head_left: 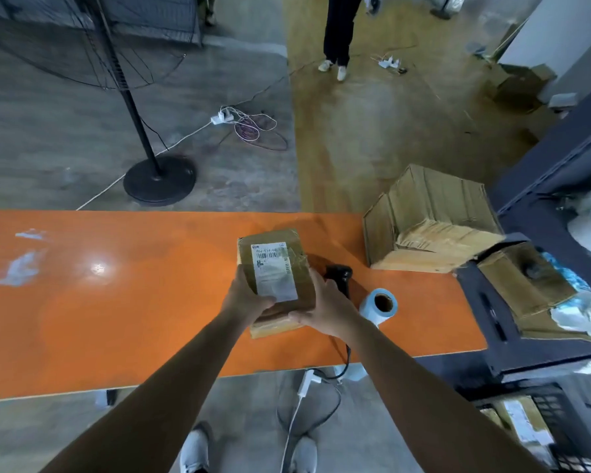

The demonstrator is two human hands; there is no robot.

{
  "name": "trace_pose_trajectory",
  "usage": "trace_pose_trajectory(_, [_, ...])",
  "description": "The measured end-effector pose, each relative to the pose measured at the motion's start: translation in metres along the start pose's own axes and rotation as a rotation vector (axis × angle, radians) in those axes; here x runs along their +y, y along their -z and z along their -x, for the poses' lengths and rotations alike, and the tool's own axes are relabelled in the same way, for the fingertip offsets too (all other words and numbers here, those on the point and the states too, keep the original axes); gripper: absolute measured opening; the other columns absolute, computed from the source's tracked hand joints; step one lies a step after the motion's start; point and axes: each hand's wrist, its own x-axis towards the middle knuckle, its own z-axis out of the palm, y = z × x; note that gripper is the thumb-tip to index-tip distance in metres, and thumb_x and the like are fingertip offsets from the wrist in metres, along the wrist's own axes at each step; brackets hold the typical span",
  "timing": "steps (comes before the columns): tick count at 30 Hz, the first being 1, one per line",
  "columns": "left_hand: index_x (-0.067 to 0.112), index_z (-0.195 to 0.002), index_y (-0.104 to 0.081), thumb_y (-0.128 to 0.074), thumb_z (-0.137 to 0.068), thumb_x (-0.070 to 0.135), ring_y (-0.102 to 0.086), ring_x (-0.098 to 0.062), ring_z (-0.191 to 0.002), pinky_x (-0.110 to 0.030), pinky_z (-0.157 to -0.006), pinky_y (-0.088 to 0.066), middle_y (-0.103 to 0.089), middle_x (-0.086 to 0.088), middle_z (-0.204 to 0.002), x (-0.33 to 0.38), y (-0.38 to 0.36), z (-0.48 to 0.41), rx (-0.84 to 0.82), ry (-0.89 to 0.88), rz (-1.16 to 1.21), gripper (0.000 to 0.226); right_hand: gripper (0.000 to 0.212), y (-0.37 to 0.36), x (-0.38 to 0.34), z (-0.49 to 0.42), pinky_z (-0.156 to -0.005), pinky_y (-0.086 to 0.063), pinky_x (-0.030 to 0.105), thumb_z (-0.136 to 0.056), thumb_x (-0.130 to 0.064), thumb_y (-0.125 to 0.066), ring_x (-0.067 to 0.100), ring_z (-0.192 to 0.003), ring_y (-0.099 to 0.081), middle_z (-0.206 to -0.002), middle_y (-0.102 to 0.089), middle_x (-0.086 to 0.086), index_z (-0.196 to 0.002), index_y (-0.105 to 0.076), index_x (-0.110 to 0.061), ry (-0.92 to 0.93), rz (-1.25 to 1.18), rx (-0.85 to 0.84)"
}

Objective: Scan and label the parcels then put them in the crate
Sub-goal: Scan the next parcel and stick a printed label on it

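A brown cardboard parcel with a white barcode label on top lies on the orange table. My left hand holds its near left side, thumb on the label. My right hand grips its near right corner. A black barcode scanner lies just right of the parcel, partly hidden by my right hand. A roll of pale blue labels stands beside it. A black crate with parcels inside sits on the floor at the lower right.
An open cardboard box of brown parcels rests at the table's far right corner. A dark shelf unit with more boxes stands to the right. A fan stand, cables and a person's legs are beyond the table.
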Motion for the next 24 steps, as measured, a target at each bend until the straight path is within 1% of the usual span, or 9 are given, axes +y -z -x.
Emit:
trace_pose_trajectory(4, [0.01,-0.138,-0.036,-0.081,-0.067,0.005,-0.055,-0.031,-0.116,-0.035,-0.084,-0.047,-0.056,-0.012,-0.127,-0.002,-0.009,-0.012,-0.008,-0.007,-0.072,0.084,0.081,0.005,0.013,0.006,-0.09,-0.05,0.035,-0.092,-0.052,-0.059,0.024,-0.116,-0.058,-0.149,-0.041,0.006,-0.156,-0.014,-0.032,0.06,-0.118,0.026])
trace_pose_trajectory(7, [0.022,-0.128,-0.038,-0.08,-0.055,0.014,-0.059,-0.024,-0.106,-0.038,-0.078,-0.052,-0.06,-0.001,-0.112,-0.008,-0.011,-0.028,-0.021,-0.048,-0.109,0.085,0.051,0.01,0.029,0.006,-0.093,-0.05,0.04,-0.1,-0.042,-0.049,0.022,-0.118,-0.056,-0.134,-0.055,0.005,-0.146,-0.039,-0.023,0.021,-0.137,0.233])
trace_pose_trajectory(9, [0.025,-0.129,-0.037,-0.077,-0.057,0.012,-0.058,-0.024,-0.106,-0.042,-0.079,-0.053,-0.06,0.0,-0.112,-0.01,-0.015,-0.035,-0.011,-0.046,-0.115,0.084,0.046,0.01,0.039,0.004,-0.095,-0.048,0.042,-0.101,-0.037,-0.046,0.026,-0.122,-0.052,-0.135,-0.049,0.009,-0.143,-0.042,-0.018,-0.088,-0.15,0.298])
trace_pose_trajectory(12, [0.026,-0.142,-0.029,-0.071,-0.068,0.005,-0.053,-0.026,-0.11,-0.038,-0.07,-0.052,-0.053,-0.004,-0.123,-0.006,-0.022,-0.031,0.01,-0.023,-0.11,0.087,0.048,0.005,0.05,-0.003,-0.094,-0.049,0.044,-0.102,-0.037,-0.044,0.031,-0.12,-0.052,-0.138,-0.043,0.012,-0.144,-0.037,-0.014,-0.23,-0.183,0.242])
trace_pose_trajectory(14, [0.028,-0.148,-0.023,-0.062,-0.079,0.003,-0.048,-0.027,-0.104,-0.035,-0.068,-0.049,-0.046,-0.008,-0.125,-0.011,-0.031,-0.028,0.049,-0.025,-0.131,0.084,0.049,0.0,0.053,-0.01,-0.093,-0.049,0.044,-0.102,-0.036,-0.046,0.034,-0.119,-0.054,-0.136,-0.048,0.014,-0.143,-0.036,-0.013,-0.275,-0.265,0.205])
trace_pose_trajectory(15, [0.028,-0.15,-0.02,-0.059,-0.083,0.005,-0.049,-0.029,-0.104,-0.038,-0.073,-0.051,-0.044,-0.01,-0.125,-0.015,-0.034,-0.026,0.072,-0.041,-0.157,0.081,0.048,-0.002,0.053,-0.014,-0.092,-0.05,0.044,-0.101,-0.035,-0.047,0.034,-0.116,-0.056,-0.132,-0.052,0.015,-0.141,-0.037,-0.012,-0.301,-0.301,0.192])
trace_pose_trajectory(19, [0.022,-0.15,-0.018,-0.066,-0.082,0.037,-0.049,-0.034,-0.12,-0.047,-0.095,-0.049,-0.037,-0.012,-0.141,-0.028,-0.04,-0.021,0.038,-0.062,-0.273,0.085,0.041,-0.008,0.056,-0.029,-0.083,-0.052,0.044,-0.101,-0.029,-0.05,0.034,-0.105,-0.061,-0.12,-0.059,0.016,-0.135,-0.037,-0.009,-0.373,-0.408,0.118])
trace_pose_trajectory(22, [0.031,-0.146,-0.017,-0.061,-0.061,0.069,-0.051,-0.032,-0.119,-0.049,-0.091,-0.052,-0.036,-0.008,-0.141,-0.053,-0.045,-0.045,0.01,-0.027,-0.344,0.103,0.039,-0.005,0.057,-0.034,-0.07,-0.051,0.041,-0.096,-0.024,-0.054,0.032,-0.093,-0.062,-0.11,-0.061,0.016,-0.13,-0.041,-0.008,-0.397,-0.493,0.135])
trace_pose_trajectory(24, [0.033,-0.145,-0.015,-0.057,-0.055,0.076,-0.053,-0.032,-0.115,-0.05,-0.086,-0.054,-0.039,-0.007,-0.139,-0.067,-0.05,-0.062,0.005,-0.012,-0.395,0.108,0.033,0.002,0.053,-0.031,-0.061,-0.052,0.042,-0.09,-0.023,-0.056,0.028,-0.073,-0.06,-0.089,-0.06,0.011,-0.118,-0.05,-0.006,-0.39,-0.596,0.181])
